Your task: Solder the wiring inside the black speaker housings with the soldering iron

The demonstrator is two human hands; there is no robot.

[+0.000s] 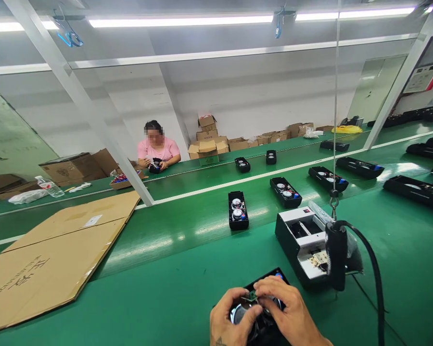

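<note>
Figure: assembly line seen from the worker's head. The green desk (173, 288) fills the lower field and serves as the landmark for all positions. On its left end lie two flattened cardboard sheets (46, 259). Along the belt strip (202, 216) that runs across the far side of the desk, four open black speaker housings are counted in a row; the nearest, housing A (238, 210), shows two round drivers, as do the next two. Further black units crowd the right end of the desk, too overlapped to count. Right of centre on the desk stands one black-and-white fixture box (303, 240), and just beside it one powered screwdriver (336, 257) hangs on a cord from above. Across the belt one co-worker in pink (158, 149) sits with a black unit in hand; stacked cartons (207, 142) stand behind.

At the near edge of the desk lies the housing in work (263, 312), open side up. The left hand (231, 319) rests on it, fingers curled over a driver. The right hand (285, 310) pinches a small green circuit board (252, 295) over the housing, thumb and fingertips closed on it. Judged from this, the drivers are fitted; the board is not yet seated and the housing remains open.
</note>
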